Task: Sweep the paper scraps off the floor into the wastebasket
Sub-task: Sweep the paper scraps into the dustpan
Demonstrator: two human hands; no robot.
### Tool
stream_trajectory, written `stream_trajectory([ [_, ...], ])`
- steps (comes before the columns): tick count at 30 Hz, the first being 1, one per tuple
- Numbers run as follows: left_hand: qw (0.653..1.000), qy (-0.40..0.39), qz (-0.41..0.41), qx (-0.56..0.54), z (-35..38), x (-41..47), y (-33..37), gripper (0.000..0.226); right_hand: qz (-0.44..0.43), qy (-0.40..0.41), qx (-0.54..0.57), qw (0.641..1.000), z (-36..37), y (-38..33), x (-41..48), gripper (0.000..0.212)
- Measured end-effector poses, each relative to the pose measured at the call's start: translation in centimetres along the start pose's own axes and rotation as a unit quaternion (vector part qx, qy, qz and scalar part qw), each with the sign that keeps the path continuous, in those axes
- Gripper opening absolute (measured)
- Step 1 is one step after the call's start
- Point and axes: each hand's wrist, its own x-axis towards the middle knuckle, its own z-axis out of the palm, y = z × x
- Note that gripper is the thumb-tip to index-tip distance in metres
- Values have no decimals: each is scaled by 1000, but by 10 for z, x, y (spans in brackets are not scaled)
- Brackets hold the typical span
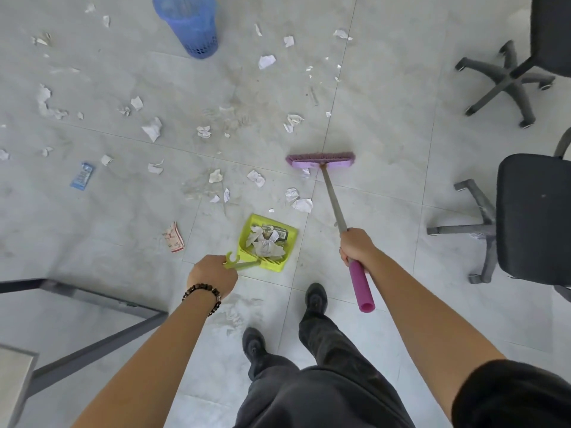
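Paper scraps (152, 128): featherlight, flighty — I'd sweep softly.
Right hand (355, 247): clasps broom (321, 160) shaft.
Left hand (213, 276): grips dustpan (273, 266) handle.

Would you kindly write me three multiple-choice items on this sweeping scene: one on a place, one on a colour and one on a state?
1. Where does the wastebasket stand?
A. beside the shoes
B. under a chair
C. at the view's top edge, beyond the paper scraps

2. What colour is the dustpan?
A. blue
B. yellow-green
C. purple

3. What is the right hand doing?
A. gripping the handle of the broom
B. hanging open
C. pinching a scrap

Answers:
1 C, it stands far from the person, with scraps lying in between.
2 B, its tray and handle are both yellow-green.
3 A, its fingers curl round the handle.
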Motion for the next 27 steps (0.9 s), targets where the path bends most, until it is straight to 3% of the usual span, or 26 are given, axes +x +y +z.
stream_trajectory([
  [5, 1000, -1, -5, -3, -4, 5, 6, 19, 6, -74, -77, 994, 32, 30, -41, 24],
  [10, 1000, -19, 0, -4, -8, 8, 12, 11, 75, -132, 17, 988, 56, 63, -110, 25],
  [13, 1000, -21, 2, -10, -7, 0, 4, 16, 126, -164, 62, 976, 47, 61, -136, 17],
  [15, 1000, -23, 5, -12, -5, -8, -3, 14, 158, -190, 104, 963, 34, 54, -147, 23],
  [17, 999, -25, 1, -23, -5, -15, -11, 6, 157, -193, 119, 961, 24, 48, -158, 25],
  [27, 996, -47, -28, -68, -5, -53, -89, 21, 77, -124, 128, 981, 62, 31, -153, 18],
])
